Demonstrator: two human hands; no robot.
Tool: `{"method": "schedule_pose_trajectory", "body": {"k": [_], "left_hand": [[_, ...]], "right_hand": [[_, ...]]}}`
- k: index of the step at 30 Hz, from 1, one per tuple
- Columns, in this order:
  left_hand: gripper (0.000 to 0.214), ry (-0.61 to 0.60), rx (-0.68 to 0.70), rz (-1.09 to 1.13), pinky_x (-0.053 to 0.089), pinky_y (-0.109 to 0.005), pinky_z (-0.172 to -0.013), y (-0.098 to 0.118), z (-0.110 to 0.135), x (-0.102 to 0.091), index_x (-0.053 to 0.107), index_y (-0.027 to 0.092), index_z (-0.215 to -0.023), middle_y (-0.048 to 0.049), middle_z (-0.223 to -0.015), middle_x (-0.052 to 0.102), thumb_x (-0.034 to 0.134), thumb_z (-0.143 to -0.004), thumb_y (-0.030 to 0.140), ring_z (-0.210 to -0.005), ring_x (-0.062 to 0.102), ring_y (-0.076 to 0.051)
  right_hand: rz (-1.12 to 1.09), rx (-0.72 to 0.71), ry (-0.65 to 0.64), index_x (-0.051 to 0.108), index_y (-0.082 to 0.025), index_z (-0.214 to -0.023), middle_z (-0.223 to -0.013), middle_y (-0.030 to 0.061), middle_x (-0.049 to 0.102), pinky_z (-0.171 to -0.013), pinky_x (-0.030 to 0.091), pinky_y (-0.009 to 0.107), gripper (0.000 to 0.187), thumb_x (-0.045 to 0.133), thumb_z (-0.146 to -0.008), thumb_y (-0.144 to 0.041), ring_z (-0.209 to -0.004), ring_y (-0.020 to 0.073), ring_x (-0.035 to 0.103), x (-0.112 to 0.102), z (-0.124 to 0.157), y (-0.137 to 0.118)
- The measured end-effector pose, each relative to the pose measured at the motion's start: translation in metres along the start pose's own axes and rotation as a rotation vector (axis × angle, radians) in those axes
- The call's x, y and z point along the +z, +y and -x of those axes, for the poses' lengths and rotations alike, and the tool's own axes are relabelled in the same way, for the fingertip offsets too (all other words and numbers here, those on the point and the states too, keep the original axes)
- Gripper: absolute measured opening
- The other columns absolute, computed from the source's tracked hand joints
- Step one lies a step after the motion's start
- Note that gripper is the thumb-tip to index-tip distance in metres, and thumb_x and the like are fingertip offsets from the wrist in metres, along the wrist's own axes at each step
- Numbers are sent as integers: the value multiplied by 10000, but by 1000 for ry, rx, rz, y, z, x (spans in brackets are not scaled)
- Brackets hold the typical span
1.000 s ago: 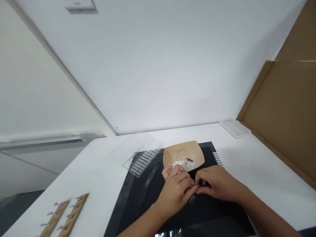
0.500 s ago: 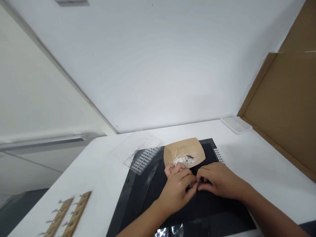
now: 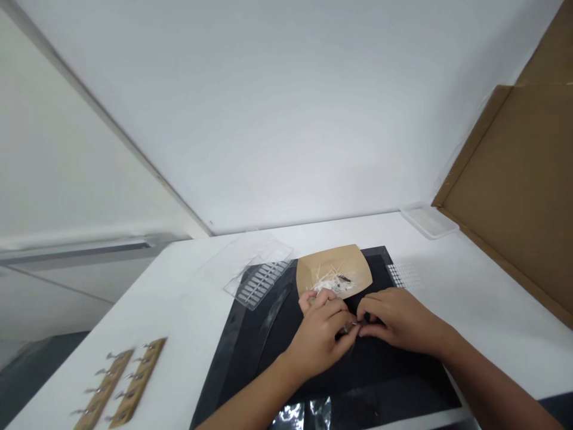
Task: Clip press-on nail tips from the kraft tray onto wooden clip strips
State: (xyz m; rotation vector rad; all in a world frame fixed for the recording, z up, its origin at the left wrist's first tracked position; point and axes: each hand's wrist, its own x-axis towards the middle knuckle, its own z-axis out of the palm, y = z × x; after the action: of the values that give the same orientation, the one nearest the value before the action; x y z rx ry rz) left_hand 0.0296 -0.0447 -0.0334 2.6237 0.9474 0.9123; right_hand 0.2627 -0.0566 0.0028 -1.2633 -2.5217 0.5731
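Note:
My left hand point(image 3: 323, 335) and my right hand point(image 3: 393, 318) meet fingertip to fingertip over a black mat point(image 3: 376, 376). Both are closed in a pinch. Something small, with a pale glint, shows between the left fingers, but its kind is hidden. The right fingertips press against the same spot, and I cannot make out what they hold. Just beyond the left knuckles sits a brown paper tray point(image 3: 333, 260) with thin pale sticks point(image 3: 329, 275), white scraps and a small dark piece point(image 3: 344, 279) inside.
Clear plastic sheets point(image 3: 264, 280) with rows of small pale strips overlap the mat's far left corner. A grid of white squares point(image 3: 407, 276) lies at right. Two wooden strips with metal clips point(image 3: 138, 382), shiny packets point(image 3: 320, 412), a shallow clear tray point(image 3: 430, 222) and cardboard panels point(image 3: 514, 203) surround it.
The view has tilted slightly, so everything sits a little higher in the picture. Both hands keep nearly the same pinch, with only small finger movement.

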Motion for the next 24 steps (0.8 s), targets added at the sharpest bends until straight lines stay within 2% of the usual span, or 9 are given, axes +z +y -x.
{"method": "schedule_pose_trajectory", "body": {"k": [14,24], "left_hand": [[28,-33,-25,27,292,-476,-950,-1,2,2,704,233,-933,-24,-828,707,678,-942,227,-929,566,-236],[86,-71,-78,75,239,-474,-978,0,2,3,641,236,-947,15,-854,717,692,-901,184,-953,574,-231]], "right_hand": [[-30,17,13,694,-254,-1032,-931,-32,760,-749,421,288,157,752,-962,-383,-850,170,695,1,1,2],[-41,0,25,677,-254,-1008,-909,-45,753,-732,406,277,163,748,-970,-395,-823,164,687,2,0,3]]}}
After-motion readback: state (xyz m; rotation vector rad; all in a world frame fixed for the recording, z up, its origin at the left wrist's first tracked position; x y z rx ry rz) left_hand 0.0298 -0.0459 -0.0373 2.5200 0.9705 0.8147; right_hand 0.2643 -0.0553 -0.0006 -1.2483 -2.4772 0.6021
